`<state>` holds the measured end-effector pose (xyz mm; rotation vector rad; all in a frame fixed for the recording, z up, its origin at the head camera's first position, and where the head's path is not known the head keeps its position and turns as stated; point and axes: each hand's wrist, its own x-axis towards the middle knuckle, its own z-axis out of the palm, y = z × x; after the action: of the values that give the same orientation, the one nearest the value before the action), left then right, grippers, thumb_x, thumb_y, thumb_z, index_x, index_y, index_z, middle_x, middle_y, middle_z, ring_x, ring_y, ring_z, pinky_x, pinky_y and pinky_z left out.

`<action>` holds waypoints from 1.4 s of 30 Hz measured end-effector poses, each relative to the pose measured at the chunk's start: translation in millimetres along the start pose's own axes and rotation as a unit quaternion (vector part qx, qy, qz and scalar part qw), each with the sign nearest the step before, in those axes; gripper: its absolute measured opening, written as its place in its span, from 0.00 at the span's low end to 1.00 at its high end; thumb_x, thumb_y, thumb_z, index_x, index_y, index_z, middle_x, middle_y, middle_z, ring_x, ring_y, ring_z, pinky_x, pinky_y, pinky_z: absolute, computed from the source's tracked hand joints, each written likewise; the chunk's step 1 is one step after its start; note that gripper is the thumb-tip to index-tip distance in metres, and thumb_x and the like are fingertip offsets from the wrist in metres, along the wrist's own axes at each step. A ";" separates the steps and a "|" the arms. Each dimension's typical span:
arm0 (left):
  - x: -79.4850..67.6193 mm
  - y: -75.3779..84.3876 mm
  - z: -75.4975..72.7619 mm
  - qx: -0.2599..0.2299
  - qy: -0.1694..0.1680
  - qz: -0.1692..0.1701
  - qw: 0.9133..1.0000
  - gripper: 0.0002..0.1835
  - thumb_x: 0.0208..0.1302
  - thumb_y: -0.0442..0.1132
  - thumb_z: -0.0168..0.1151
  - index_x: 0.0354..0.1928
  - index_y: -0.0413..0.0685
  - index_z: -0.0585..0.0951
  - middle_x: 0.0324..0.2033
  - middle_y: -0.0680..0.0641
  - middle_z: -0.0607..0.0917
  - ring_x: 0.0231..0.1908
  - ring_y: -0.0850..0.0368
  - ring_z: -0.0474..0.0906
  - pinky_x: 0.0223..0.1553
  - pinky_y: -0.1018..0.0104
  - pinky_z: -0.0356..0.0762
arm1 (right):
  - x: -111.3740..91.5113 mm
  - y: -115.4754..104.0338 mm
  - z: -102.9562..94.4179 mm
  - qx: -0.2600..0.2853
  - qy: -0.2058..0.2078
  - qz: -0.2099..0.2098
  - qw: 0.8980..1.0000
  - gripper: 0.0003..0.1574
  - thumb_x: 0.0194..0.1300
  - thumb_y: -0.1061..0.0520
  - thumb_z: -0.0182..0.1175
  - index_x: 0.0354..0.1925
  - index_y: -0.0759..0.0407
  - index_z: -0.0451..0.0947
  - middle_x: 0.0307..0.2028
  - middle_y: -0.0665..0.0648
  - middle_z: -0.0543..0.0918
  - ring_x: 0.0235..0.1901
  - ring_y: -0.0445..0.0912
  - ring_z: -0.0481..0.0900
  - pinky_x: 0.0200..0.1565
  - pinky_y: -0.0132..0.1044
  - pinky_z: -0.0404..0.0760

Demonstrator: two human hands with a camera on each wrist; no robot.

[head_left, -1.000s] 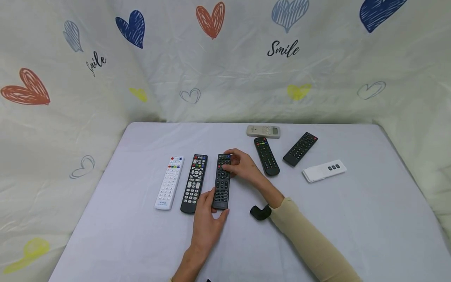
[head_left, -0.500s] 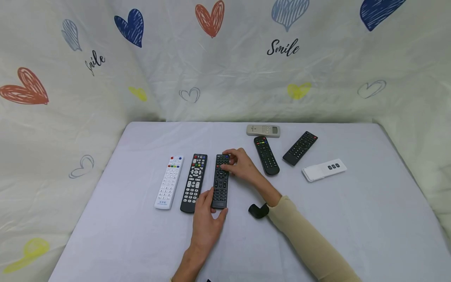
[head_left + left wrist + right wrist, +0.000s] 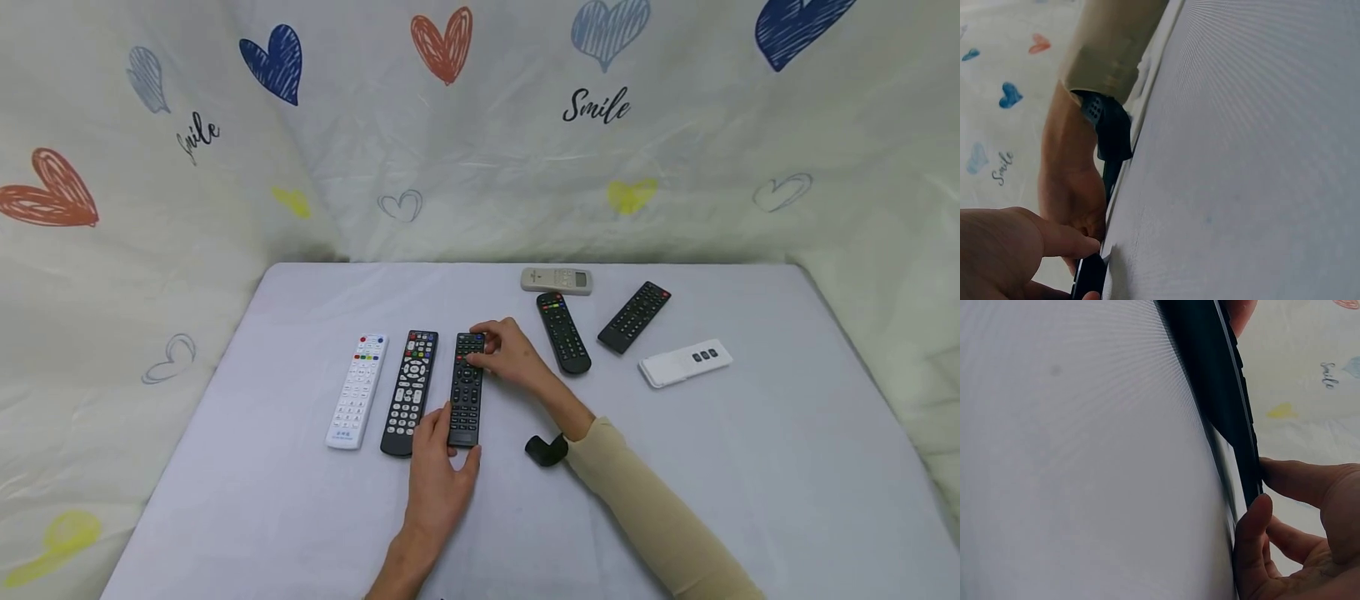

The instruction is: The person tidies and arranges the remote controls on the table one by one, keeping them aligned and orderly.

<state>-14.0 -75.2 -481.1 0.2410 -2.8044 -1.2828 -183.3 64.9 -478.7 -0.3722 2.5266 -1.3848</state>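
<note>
In the head view a slim black remote control (image 3: 465,404) lies upright on the white table, to the right of two other remotes. My left hand (image 3: 437,471) holds its near end, with fingers along the left edge and the thumb at the near right corner. At the far end my right hand (image 3: 513,358) pinches it, thumb on the buttons and fingers by the right edge. Up close in the right wrist view, the remote (image 3: 1213,369) sits between thumb and fingertips. A black remote with white buttons (image 3: 409,396) and a white remote (image 3: 357,393) stand alongside, roughly parallel.
Several more remotes lie at the right: a grey-beige one (image 3: 557,281), a rounded black one (image 3: 564,333), a slanted black one (image 3: 634,317) and a white slim one (image 3: 686,363). Behind the table (image 3: 795,467) hangs a cloth (image 3: 502,150) printed with hearts.
The slim black remote and both hands have shifted slightly left, a little nearer the middle black remote. The head view has drifted slightly; the other remotes stay put.
</note>
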 end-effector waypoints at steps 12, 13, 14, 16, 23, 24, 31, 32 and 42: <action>1.0 2.5 0.4 -0.004 0.000 -0.018 1.000 0.42 0.59 0.34 0.77 0.74 0.38 0.69 0.67 0.40 0.73 0.42 0.61 0.73 0.42 0.71 0.78 | 1.6 -1.3 -3.8 -0.007 -0.011 0.005 1.000 0.32 0.65 0.55 0.72 0.64 0.63 0.79 0.47 0.62 0.74 0.43 0.49 0.72 0.39 0.32 0.72; 1.1 2.6 0.5 -0.005 0.001 -0.017 1.000 0.42 0.59 0.34 0.76 0.74 0.38 0.69 0.67 0.40 0.73 0.42 0.62 0.73 0.42 0.71 0.78 | 1.6 -1.1 -4.3 -0.006 -0.011 0.007 1.000 0.32 0.65 0.55 0.72 0.64 0.63 0.79 0.47 0.62 0.74 0.43 0.49 0.72 0.39 0.32 0.72; 1.3 2.6 0.5 -0.005 0.002 -0.015 1.000 0.42 0.60 0.34 0.76 0.74 0.38 0.69 0.67 0.40 0.73 0.42 0.62 0.73 0.42 0.71 0.78 | 1.5 -1.0 -4.9 -0.005 -0.010 0.008 1.000 0.32 0.65 0.56 0.72 0.64 0.64 0.79 0.47 0.62 0.74 0.43 0.49 0.73 0.39 0.32 0.72; 1.3 2.6 0.3 -0.005 0.003 -0.012 1.000 0.42 0.60 0.34 0.76 0.75 0.38 0.68 0.67 0.40 0.72 0.42 0.62 0.74 0.43 0.70 0.79 | 1.8 -0.6 -5.8 -0.003 -0.010 0.008 1.000 0.31 0.65 0.56 0.72 0.64 0.64 0.79 0.47 0.63 0.74 0.44 0.49 0.73 0.39 0.32 0.72; 0.0 1.5 -0.7 -0.005 0.005 -0.010 1.000 0.41 0.61 0.34 0.76 0.75 0.39 0.68 0.67 0.40 0.73 0.43 0.62 0.73 0.43 0.70 0.79 | 2.6 0.6 -5.6 -0.004 -0.011 0.005 1.000 0.30 0.65 0.56 0.72 0.63 0.64 0.80 0.45 0.63 0.75 0.43 0.49 0.73 0.38 0.32 0.72; -0.3 1.3 -0.8 -0.005 0.006 -0.009 1.000 0.41 0.60 0.34 0.76 0.75 0.39 0.68 0.67 0.41 0.73 0.43 0.62 0.73 0.43 0.70 0.79 | 2.5 0.6 -5.5 -0.005 -0.011 0.005 1.000 0.30 0.65 0.56 0.72 0.63 0.64 0.80 0.45 0.63 0.75 0.42 0.49 0.73 0.38 0.32 0.72; -0.3 1.5 -1.2 -0.013 0.009 -0.008 1.000 0.41 0.61 0.34 0.76 0.75 0.39 0.68 0.68 0.41 0.72 0.43 0.62 0.73 0.44 0.70 0.79 | 0.6 -1.9 -6.6 -0.004 -0.009 0.006 1.000 0.30 0.66 0.57 0.71 0.64 0.64 0.79 0.46 0.63 0.75 0.42 0.49 0.73 0.39 0.33 0.72; -0.4 1.6 -1.2 -0.013 0.009 -0.009 1.000 0.41 0.61 0.34 0.75 0.75 0.39 0.68 0.68 0.41 0.72 0.43 0.62 0.73 0.44 0.70 0.79 | 0.3 -2.1 -6.8 -0.001 -0.010 0.008 1.000 0.30 0.66 0.57 0.71 0.64 0.64 0.79 0.47 0.63 0.75 0.42 0.49 0.74 0.39 0.34 0.73; -7.2 5.0 -5.6 -0.013 0.023 -0.013 1.000 0.41 0.61 0.37 0.76 0.75 0.46 0.69 0.69 0.45 0.71 0.52 0.59 0.73 0.45 0.69 0.79 | -1.4 1.2 -7.1 0.037 -0.021 0.021 0.999 0.29 0.70 0.56 0.68 0.65 0.64 0.78 0.53 0.66 0.75 0.39 0.47 0.79 0.37 0.33 0.81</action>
<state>-6.8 -74.9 -473.5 0.3021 -2.7535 -1.3013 -184.4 71.6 -475.9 -0.3281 2.4271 -1.4350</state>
